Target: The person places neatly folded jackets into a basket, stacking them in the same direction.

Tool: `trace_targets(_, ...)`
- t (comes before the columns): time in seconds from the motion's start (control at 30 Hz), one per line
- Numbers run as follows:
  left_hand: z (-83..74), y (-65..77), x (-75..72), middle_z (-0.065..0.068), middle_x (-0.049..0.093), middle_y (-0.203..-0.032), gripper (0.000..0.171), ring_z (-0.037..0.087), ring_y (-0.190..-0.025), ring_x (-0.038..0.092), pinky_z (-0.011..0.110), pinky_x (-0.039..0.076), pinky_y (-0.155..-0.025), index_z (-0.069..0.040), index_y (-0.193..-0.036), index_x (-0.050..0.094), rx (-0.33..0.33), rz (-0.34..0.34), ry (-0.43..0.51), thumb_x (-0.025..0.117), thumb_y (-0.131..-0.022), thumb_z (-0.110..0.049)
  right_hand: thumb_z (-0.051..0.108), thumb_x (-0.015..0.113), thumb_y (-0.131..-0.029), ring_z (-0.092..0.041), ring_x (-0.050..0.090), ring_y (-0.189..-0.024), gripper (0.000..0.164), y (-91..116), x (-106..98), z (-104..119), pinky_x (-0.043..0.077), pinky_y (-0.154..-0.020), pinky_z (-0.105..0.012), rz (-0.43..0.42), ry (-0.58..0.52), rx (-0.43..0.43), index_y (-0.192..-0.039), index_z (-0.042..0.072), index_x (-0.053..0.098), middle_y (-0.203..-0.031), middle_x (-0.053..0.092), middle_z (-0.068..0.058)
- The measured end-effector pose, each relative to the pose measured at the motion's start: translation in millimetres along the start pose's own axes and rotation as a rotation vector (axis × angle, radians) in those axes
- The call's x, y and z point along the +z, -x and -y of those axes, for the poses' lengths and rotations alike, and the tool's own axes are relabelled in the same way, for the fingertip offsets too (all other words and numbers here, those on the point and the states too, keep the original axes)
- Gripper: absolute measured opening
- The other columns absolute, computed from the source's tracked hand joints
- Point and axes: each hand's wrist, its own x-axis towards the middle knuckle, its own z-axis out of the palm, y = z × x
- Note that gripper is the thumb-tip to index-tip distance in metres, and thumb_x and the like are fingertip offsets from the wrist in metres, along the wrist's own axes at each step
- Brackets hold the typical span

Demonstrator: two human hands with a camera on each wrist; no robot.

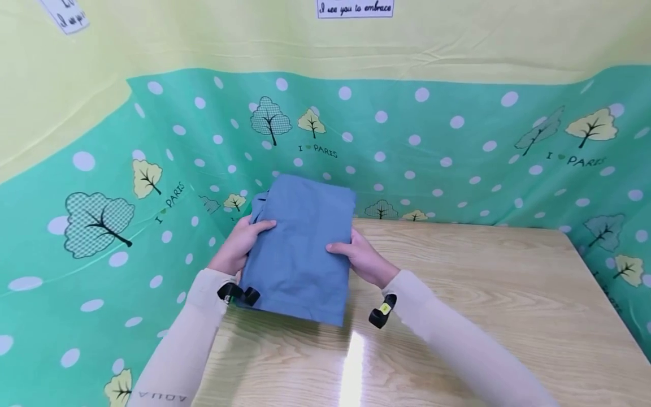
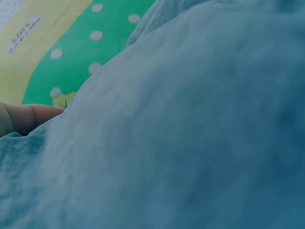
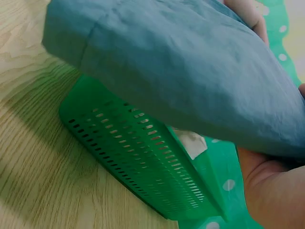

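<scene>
A folded blue cloth, which looks like a garment (image 1: pixel 305 243), is held up between both hands in the head view. My left hand (image 1: pixel 239 243) grips its left edge, thumb on top and fingers underneath. At the right edge my right hand (image 1: pixel 366 257) pinches it the same way. Blue fabric (image 2: pixel 181 124) fills most of the left wrist view, with one finger showing at the left. Below the cloth, in the right wrist view, stands a green perforated basket (image 3: pixel 128 138); the cloth hides it almost wholly in the head view.
Something whitish (image 3: pixel 190 143) shows at the basket's rim. The basket stands on a light wooden table (image 1: pixel 458 294), near the left side. A green and yellow patterned curtain (image 1: pixel 447 141) hangs along the back and both sides.
</scene>
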Motion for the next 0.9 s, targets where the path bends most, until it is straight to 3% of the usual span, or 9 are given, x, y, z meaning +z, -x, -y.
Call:
trace_targets(0.13,-1.5,-10.1,-11.8,0.018,0.042,-0.156,0.064,0.031,-0.13,0.053,0.046,0.045,-0.111,-0.008,-0.158,0.032,-0.02,0.022,-0.024,0.059,-0.104,-0.029,0.001,0.058,-0.096,-0.028,0.05,-0.137,0.069,-11,3,-4,0.043,-0.116,-0.048,-0.005,-0.016,0.027,-0.157,0.016,0.028,-0.155,0.044,-0.015)
trace_targets(0.27,1.8,-24.6,-21.9,0.017,0.045,-0.152,0.064,0.023,-0.118,0.06,0.04,0.051,-0.103,-0.007,-0.157,0.033,-0.027,0.03,-0.055,0.06,-0.103,-0.03,0.004,0.057,-0.098,-0.031,0.055,-0.134,0.065,-22,3,-10,0.049,-0.11,-0.048,-0.02,0.025,0.065,-0.156,0.017,0.029,-0.154,0.046,-0.015)
trace_targets(0.53,33.5,-44.9,-48.1,0.01,0.055,-0.133,0.06,0.015,-0.105,0.065,0.033,0.055,-0.094,-0.002,-0.154,0.033,-0.116,0.08,-0.124,0.057,-0.105,-0.026,0.009,0.058,-0.099,-0.03,0.067,-0.116,0.059,-39,4,-36,0.06,-0.086,-0.043,-0.041,0.119,0.202,-0.151,0.011,0.031,-0.145,0.054,-0.021)
trace_targets(0.73,54.1,-51.0,-67.1,0.02,0.043,-0.149,0.065,0.022,-0.115,0.06,0.036,0.052,-0.098,-0.002,-0.16,0.023,-0.161,0.055,-0.178,0.054,-0.106,-0.019,0.009,0.057,-0.099,-0.026,0.067,-0.102,0.064,-46,14,-37,0.057,-0.077,-0.038,-0.084,0.145,0.266,-0.155,0.008,0.025,-0.139,0.055,-0.023)
trace_targets(0.9,60.8,-54.5,-76.3,0.023,0.035,-0.156,0.064,0.032,-0.129,0.05,0.044,0.046,-0.108,-0.001,-0.159,0.023,-0.216,0.019,-0.217,0.054,-0.105,-0.018,0.006,0.054,-0.098,-0.022,0.064,-0.085,0.07,-47,20,-32,0.057,-0.071,-0.034,-0.099,0.165,0.288,-0.159,0.004,0.019,-0.117,0.061,-0.02)
